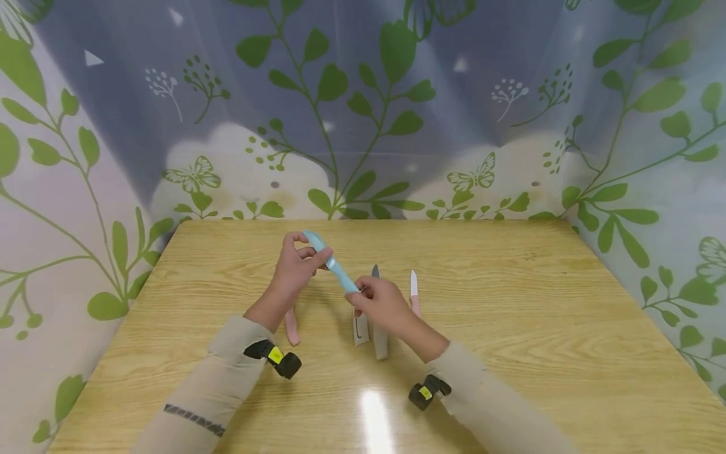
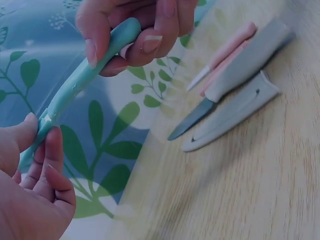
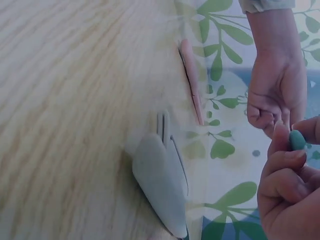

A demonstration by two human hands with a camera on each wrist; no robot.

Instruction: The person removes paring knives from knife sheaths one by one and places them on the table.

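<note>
A light-blue knife [image 1: 343, 277] in a matching sheath [image 1: 314, 241] is held up over the table between both hands, its blade hidden. My left hand [image 1: 293, 265] pinches the sheath end between thumb and fingers. At the other end, my right hand [image 1: 386, 304] grips the tip of the handle [image 2: 80, 82]. Below the right hand lie a grey knife [image 2: 247, 62] with a dark blade and, alongside it, a grey sheath [image 2: 232, 115]. A pink knife [image 1: 415, 296] with a white blade lies to the right of these.
A slim pink piece [image 1: 292, 326] lies on the wooden table [image 1: 510, 328] below the left wrist. Leaf-patterned curtain fabric [image 1: 363, 126] stands at the table's back and sides. Light glares off the front of the tabletop.
</note>
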